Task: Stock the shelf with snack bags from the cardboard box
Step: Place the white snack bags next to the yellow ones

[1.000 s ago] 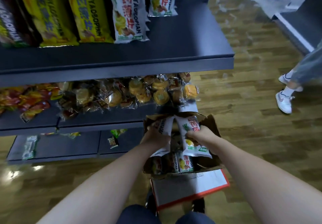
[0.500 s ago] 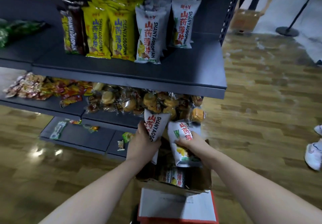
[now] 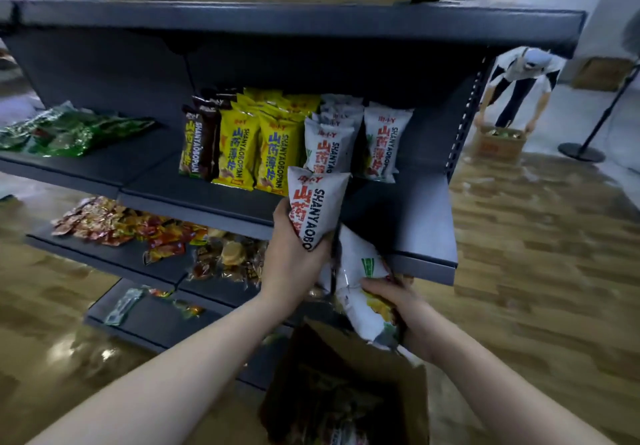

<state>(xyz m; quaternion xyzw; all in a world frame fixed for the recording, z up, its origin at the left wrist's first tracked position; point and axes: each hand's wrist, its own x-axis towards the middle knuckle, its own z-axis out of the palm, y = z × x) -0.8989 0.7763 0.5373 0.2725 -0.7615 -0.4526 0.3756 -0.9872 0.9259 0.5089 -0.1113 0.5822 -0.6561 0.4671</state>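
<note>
The left hand [image 3: 294, 254] grips one white snack bag [image 3: 317, 207] upright at the middle shelf [image 3: 398, 216] edge, while the right hand [image 3: 407, 309] clamps a second white bag [image 3: 360, 292] above the cardboard box [image 3: 349, 385]. Best to stand each upright in front of the white row [image 3: 349, 139], label facing out, one at a time

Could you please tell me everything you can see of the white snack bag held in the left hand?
The white snack bag is a puffy pillow pack of glossy plastic film, printed with large red characters and the dark lettering SHANYAOBO, the rest hidden by the grip. It stands nearly upright, tilted slightly, its crimped top seam uppermost. The left hand holds its lower end, fingers curled round it. It is raised in front of the middle shelf, just below the row of matching white bags, and appears not to rest on the shelf yet.
</note>
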